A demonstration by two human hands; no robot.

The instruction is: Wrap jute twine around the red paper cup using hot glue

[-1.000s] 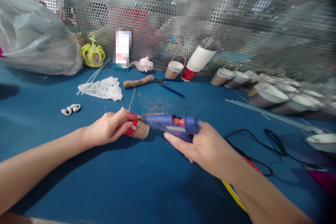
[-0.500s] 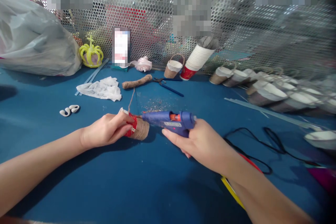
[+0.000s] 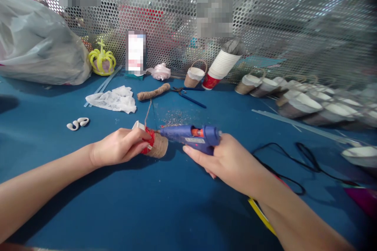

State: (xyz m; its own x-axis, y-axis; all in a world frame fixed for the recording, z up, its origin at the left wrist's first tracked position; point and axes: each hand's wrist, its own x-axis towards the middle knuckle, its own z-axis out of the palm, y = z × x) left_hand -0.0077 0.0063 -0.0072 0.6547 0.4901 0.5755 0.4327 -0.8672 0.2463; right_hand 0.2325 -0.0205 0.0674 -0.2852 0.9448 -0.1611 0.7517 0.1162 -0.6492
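My left hand (image 3: 123, 147) is closed on a red paper cup (image 3: 150, 138) lying on its side. Brown twine (image 3: 160, 146) is wound round the lower part of the cup, and a strand runs from it up to a twine bundle (image 3: 153, 91) behind. In my right hand (image 3: 226, 157) is a blue glue gun (image 3: 188, 134), its handle gripped and a small red light showing. The gun's nozzle is at the cup, by the edge of the wound twine; whether it touches is too small to tell.
Blue-handled pliers (image 3: 193, 100), a crumpled white cloth (image 3: 113, 100) and a finished small basket (image 3: 194, 76) lie beyond my hands. Stacked paper cups (image 3: 222, 66) lean at the back. Several baskets (image 3: 303, 104) line the right. A black cord (image 3: 309, 159) curls beside my right forearm.
The cup has turned slightly in my left fingers, showing more of its white rim. My right hand and the glue gun have shifted a little to the right.
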